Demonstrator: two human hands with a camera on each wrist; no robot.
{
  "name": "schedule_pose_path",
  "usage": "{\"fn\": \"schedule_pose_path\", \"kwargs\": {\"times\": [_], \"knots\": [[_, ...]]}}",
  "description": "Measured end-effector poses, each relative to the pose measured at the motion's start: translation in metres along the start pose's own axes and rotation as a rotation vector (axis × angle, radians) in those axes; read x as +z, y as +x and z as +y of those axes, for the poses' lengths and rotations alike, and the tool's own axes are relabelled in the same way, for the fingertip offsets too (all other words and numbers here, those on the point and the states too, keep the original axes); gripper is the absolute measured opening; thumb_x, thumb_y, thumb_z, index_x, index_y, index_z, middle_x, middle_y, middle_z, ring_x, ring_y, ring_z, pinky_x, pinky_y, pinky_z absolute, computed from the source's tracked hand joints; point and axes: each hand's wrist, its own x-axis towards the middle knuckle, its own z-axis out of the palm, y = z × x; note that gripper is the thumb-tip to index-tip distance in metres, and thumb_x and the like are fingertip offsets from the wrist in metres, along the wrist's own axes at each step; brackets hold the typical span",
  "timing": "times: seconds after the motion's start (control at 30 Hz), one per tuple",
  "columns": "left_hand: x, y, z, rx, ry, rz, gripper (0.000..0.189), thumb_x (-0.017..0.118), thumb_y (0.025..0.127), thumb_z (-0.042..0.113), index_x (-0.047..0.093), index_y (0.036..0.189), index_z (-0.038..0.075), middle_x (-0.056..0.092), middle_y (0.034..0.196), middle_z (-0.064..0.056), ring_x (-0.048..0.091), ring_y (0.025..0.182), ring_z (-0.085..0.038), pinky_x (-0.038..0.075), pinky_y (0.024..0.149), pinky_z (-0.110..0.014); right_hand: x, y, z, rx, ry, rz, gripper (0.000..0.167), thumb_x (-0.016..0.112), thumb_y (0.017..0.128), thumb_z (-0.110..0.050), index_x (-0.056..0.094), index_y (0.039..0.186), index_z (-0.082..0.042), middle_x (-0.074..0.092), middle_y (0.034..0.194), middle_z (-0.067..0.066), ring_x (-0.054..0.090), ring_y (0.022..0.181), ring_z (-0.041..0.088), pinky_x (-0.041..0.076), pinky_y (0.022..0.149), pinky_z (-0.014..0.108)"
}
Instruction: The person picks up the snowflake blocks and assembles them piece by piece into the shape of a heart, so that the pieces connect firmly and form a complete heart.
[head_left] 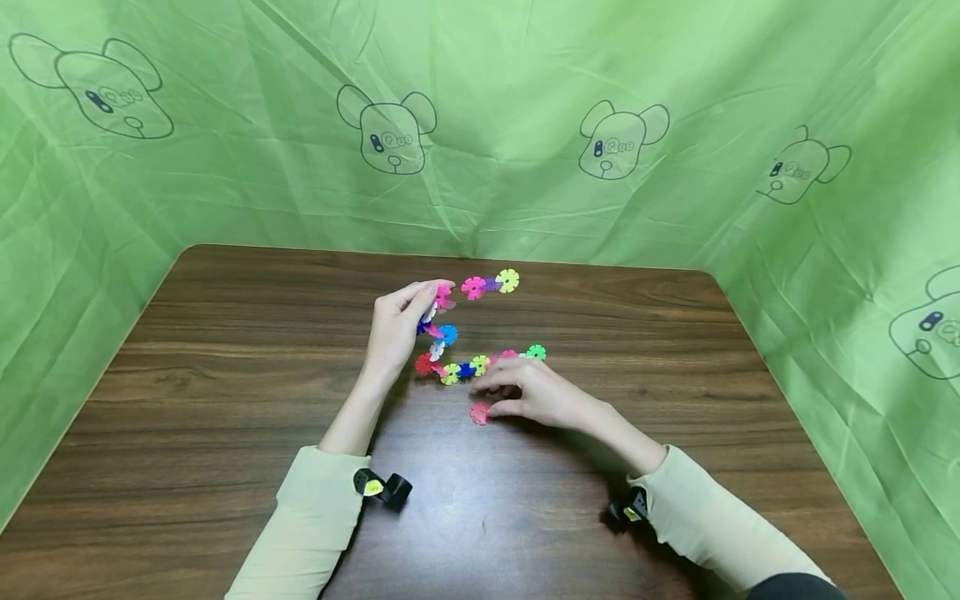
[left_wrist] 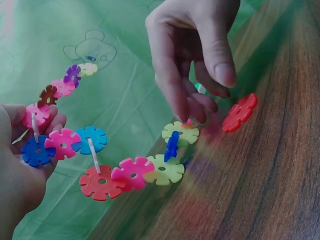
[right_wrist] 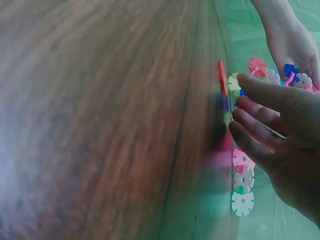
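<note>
A chain of slotted plastic flower discs (head_left: 447,335) in several colours curves across the middle of the table. My left hand (head_left: 396,327) grips its far left part, with a pink disc (left_wrist: 36,116) at the fingers. From there one end runs to a yellow disc (head_left: 507,281), the other to a green disc (head_left: 536,352). My right hand (head_left: 542,392) hovers beside the lower stretch, fingers loosely bent and apart, partly covering the chain. Near its thumb lies a loose red disc (left_wrist: 240,112); a small gap shows between them in the left wrist view.
The brown wood-grain table (head_left: 225,400) reflects the light near its front. Green cloth (head_left: 495,200) with printed animal heads hangs along the back and sides. Small black cameras (head_left: 393,491) are strapped to both sleeves.
</note>
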Motion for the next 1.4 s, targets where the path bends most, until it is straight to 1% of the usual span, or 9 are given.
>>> {"fn": "schedule_pose_path", "kwargs": {"times": [0.13,0.4,0.67,0.83,0.87,0.93,1.13,1.27,1.4], "knots": [[0.0,0.0,-0.001,-0.009,-0.01,-0.003,0.032,0.056,0.107,0.029,0.076,0.118,0.006,0.077,0.107,-0.021,0.073,0.085,-0.006,0.058,0.075,-0.021,0.003,0.001,-0.002,-0.014,-0.048,-0.034,0.036,0.082,0.088,-0.025,0.075,0.123,-0.016,0.074,0.121,-0.006,0.067,0.114,0.009,0.057,0.097,0.028],[0.0,0.0,-0.002,-0.011,0.008,-0.007,0.032,0.056,0.107,0.031,0.077,0.118,0.009,0.078,0.106,-0.019,0.072,0.085,-0.009,0.056,0.071,-0.022,0.006,0.003,-0.009,-0.019,-0.118,-0.087,0.028,0.081,0.089,-0.026,0.079,0.114,-0.015,0.07,0.108,-0.004,0.063,0.1,0.008,0.054,0.086,0.023],[0.0,0.0,-0.003,-0.009,-0.002,-0.005,0.031,0.056,0.107,0.03,0.077,0.118,0.009,0.078,0.106,-0.02,0.073,0.086,-0.014,0.056,0.069,-0.024,0.007,0.006,-0.009,-0.025,-0.065,-0.083,0.016,0.081,0.088,-0.02,0.075,0.103,-0.016,0.068,0.101,-0.005,0.063,0.089,0.01,0.054,0.079,0.022],[0.0,0.001,-0.004,-0.004,0.014,-0.002,0.032,0.056,0.107,0.032,0.077,0.117,0.01,0.078,0.105,-0.018,0.073,0.091,-0.028,0.058,0.072,-0.03,0.008,0.006,-0.009,-0.003,-0.013,-0.076,0.016,0.081,0.088,-0.017,0.071,0.1,-0.017,0.069,0.094,-0.006,0.061,0.083,0.007,0.053,0.075,0.02],[0.0,0.001,-0.004,-0.002,0.014,-0.002,0.032,0.056,0.107,0.032,0.077,0.117,0.01,0.077,0.105,-0.017,0.072,0.093,-0.031,0.058,0.071,-0.029,0.008,0.007,-0.008,-0.004,-0.004,-0.071,0.015,0.081,0.088,-0.017,0.071,0.1,-0.017,0.07,0.093,-0.006,0.062,0.084,0.005,0.054,0.076,0.02],[0.0,0.001,-0.004,-0.005,0.012,-0.003,0.032,0.056,0.107,0.033,0.077,0.117,0.01,0.077,0.106,-0.017,0.073,0.092,-0.029,0.057,0.07,-0.026,0.008,0.006,-0.007,-0.018,0.02,-0.061,0.013,0.079,0.09,-0.015,0.072,0.101,-0.015,0.073,0.095,-0.006,0.065,0.087,0.005,0.056,0.08,0.021],[0.0,0.001,-0.004,-0.01,0.011,-0.006,0.033,0.056,0.107,0.032,0.077,0.118,0.009,0.078,0.106,-0.019,0.071,0.084,-0.009,0.056,0.068,-0.022,0.002,0.001,-0.002,-0.082,0.084,0.01,0.014,0.072,0.095,-0.008,0.077,0.108,-0.01,0.077,0.103,-0.001,0.07,0.098,0.008,0.059,0.088,0.024],[-0.001,0.002,-0.003,-0.01,0.018,-0.008,0.032,0.056,0.107,0.031,0.076,0.119,0.009,0.078,0.105,-0.018,0.072,0.085,-0.009,0.057,0.069,-0.025,-0.007,-0.002,0.002,-0.032,0.119,0.094,0.024,0.076,0.091,-0.005,0.077,0.115,-0.007,0.077,0.105,0.002,0.07,0.095,0.011,0.06,0.083,0.024],[-0.001,0.002,-0.002,-0.014,0.016,-0.01,0.032,0.056,0.107,0.03,0.076,0.119,0.009,0.078,0.105,-0.02,0.072,0.085,-0.009,0.057,0.071,-0.025,-0.016,-0.005,0.004,0.031,0.208,0.146,0.035,0.08,0.085,0.001,0.075,0.119,-0.002,0.076,0.106,0.009,0.073,0.091,0.018,0.062,0.08,0.024]]}}
